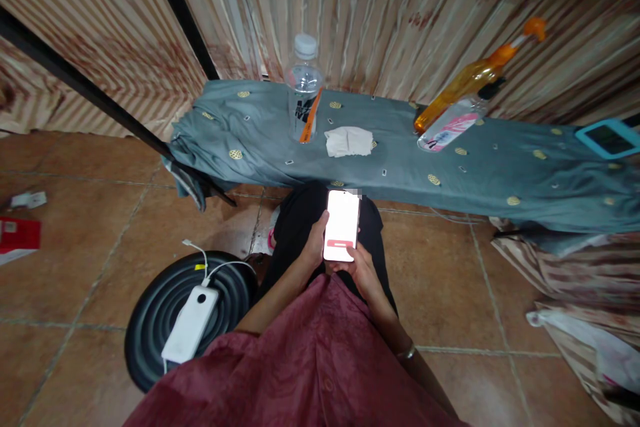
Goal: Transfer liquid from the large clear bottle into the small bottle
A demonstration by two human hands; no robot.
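A smartphone [341,223] with a bright, mostly white screen and a red bar near its bottom is held upright over my lap. My left hand [315,240] is closed around the phone's left edge, its thumb along the side. At the lower right corner, my right hand [361,268] also grips the phone, with the thumb over the bottom of the screen near the red bar. Some fingers of both hands are hidden behind the phone.
A low bench with a green patterned cloth [270,163] bears a clear bottle [304,90], a folded tissue [349,141], an orange pump bottle [457,93], a pink-labelled bottle [453,125] and a blue-framed device [610,139]. A white power bank [191,325] lies on a round black stool [145,320].
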